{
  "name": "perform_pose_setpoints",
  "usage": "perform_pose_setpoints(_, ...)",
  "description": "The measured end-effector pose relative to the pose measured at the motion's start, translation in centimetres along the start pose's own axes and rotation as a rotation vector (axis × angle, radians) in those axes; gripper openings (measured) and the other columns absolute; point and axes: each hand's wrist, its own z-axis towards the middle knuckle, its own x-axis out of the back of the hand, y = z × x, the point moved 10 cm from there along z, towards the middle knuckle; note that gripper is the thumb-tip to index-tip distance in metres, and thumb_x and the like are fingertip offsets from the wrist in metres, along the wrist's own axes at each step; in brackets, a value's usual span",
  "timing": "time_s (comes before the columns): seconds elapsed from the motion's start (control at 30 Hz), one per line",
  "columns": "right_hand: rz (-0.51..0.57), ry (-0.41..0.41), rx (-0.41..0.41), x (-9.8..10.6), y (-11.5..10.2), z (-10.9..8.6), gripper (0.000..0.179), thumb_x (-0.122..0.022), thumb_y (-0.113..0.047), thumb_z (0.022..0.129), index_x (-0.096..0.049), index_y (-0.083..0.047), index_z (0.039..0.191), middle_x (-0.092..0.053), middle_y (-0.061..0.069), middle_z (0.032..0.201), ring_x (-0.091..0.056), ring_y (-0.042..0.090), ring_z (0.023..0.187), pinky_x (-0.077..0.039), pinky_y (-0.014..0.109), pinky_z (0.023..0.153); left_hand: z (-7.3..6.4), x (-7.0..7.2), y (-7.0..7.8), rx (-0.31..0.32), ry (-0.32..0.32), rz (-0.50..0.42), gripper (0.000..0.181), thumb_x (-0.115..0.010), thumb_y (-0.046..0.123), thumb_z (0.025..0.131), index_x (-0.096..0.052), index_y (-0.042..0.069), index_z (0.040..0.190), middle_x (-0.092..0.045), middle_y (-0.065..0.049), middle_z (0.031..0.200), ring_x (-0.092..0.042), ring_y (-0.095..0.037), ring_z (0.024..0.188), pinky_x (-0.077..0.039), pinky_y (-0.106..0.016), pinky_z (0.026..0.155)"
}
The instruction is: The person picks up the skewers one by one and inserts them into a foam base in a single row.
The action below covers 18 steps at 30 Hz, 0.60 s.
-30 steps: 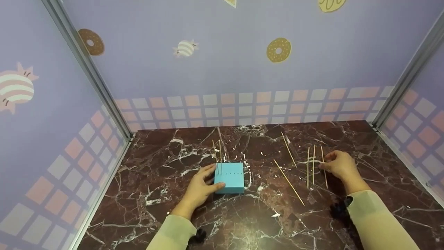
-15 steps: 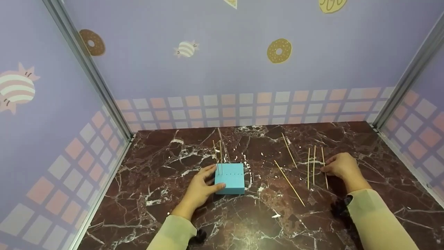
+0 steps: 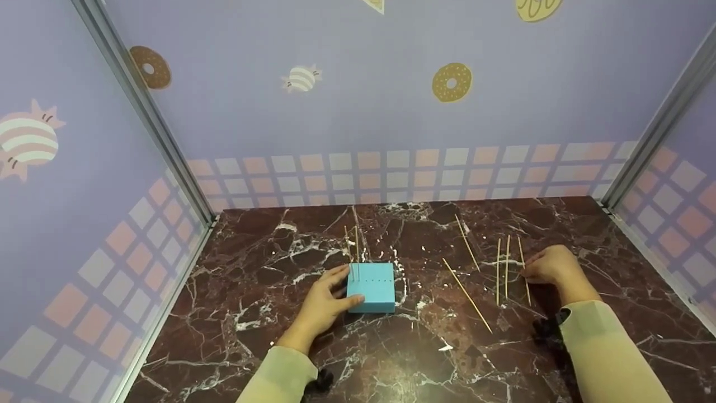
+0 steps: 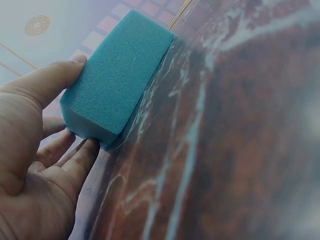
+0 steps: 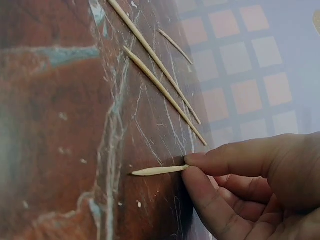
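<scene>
A light blue foam block (image 3: 371, 294) with a row of small holes lies left of centre on the table. Two thin wooden skewers (image 3: 357, 245) stand upright in the holes at its left end. My left hand (image 3: 321, 303) grips the block's left side, with the thumb near its front corner and the fingers around the end, as the left wrist view (image 4: 47, 145) also has it. Out to the right, my right hand (image 3: 555, 270) pinches the rightmost skewer (image 5: 157, 171) between thumb and forefinger; the skewer lies along the table, its pointed end sticking out toward the camera.
Left of the right hand, two skewers (image 3: 498, 280) lie side by side. Two more slanted skewers (image 3: 467, 295) are spread between them and the block. Patterned lilac walls (image 3: 369, 112) enclose the dark red marbled table (image 3: 391, 358) at the back and sides.
My right hand has shifted slightly right along the rightmost skewer, its fingertips now drawn together on it. The left hand and the foam block stay in place.
</scene>
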Motion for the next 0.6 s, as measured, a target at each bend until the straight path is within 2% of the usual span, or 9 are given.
perform_pose_setpoints(0.1, -0.002, -0.004, 0.0, 0.0, 0.1, 0.0, 0.026, -0.082, 0.003, 0.088, -0.078, 0.02, 0.106, -0.077, 0.0, 0.075, -0.074, 0.009, 0.065, -0.069, 0.025, 0.063, 0.0, -0.1, 0.0, 0.0, -0.004, 0.0, 0.09, -0.093, 0.016, 0.095, -0.045, -0.007, 0.168, -0.038, -0.027, 0.178, -0.053, -0.054, 0.156, -0.054, -0.048, 0.127)
perform_pose_setpoints(0.23, 0.076, -0.018, -0.011, 0.1, 0.6, -0.5, 0.034, -0.075, 0.006, 0.086, -0.072, 0.024, 0.115, -0.076, 0.003, 0.086, -0.076, 0.011, 0.071, -0.071, 0.027, 0.068, -0.1, -0.2, 0.1, -0.011, -0.021, 0.017, 0.091, -0.093, 0.02, 0.096, -0.044, -0.007, 0.169, -0.038, -0.028, 0.178, -0.053, -0.055, 0.156, -0.056, -0.047, 0.126)
perform_pose_setpoints(0.33, 0.14, -0.037, -0.004, 0.0, 0.9, -1.0, 0.038, -0.071, 0.006, 0.089, -0.068, 0.026, 0.121, -0.075, 0.001, 0.091, -0.076, 0.011, 0.075, -0.071, 0.027, 0.071, 0.0, -0.2, 0.1, -0.016, -0.029, 0.02, 0.091, -0.092, 0.022, 0.097, -0.044, -0.006, 0.169, -0.037, -0.028, 0.178, -0.052, -0.055, 0.157, -0.056, -0.048, 0.126)
perform_pose_setpoints(0.5, 0.257, -0.096, 0.004, -0.4, 0.7, -1.5, 0.028, -0.068, 0.002, 0.101, -0.069, 0.017, 0.124, -0.076, -0.004, 0.091, -0.075, 0.011, 0.082, -0.071, 0.027, 0.077, 0.0, 0.0, 0.0, -0.009, -0.015, 0.008, 0.09, -0.093, 0.019, 0.096, -0.045, -0.007, 0.168, -0.038, -0.028, 0.178, -0.052, -0.055, 0.157, -0.055, -0.047, 0.127)
perform_pose_setpoints(0.6, 0.282, -0.114, 0.019, -0.5, 0.2, -1.8, 0.02, -0.065, -0.002, 0.105, -0.069, 0.006, 0.122, -0.073, -0.006, 0.091, -0.072, 0.011, 0.084, -0.07, 0.027, 0.078, 0.0, 0.0, 0.0, -0.009, -0.01, 0.007, 0.091, -0.093, 0.018, 0.095, -0.045, -0.007, 0.168, -0.038, -0.028, 0.179, -0.052, -0.055, 0.157, -0.055, -0.047, 0.126)
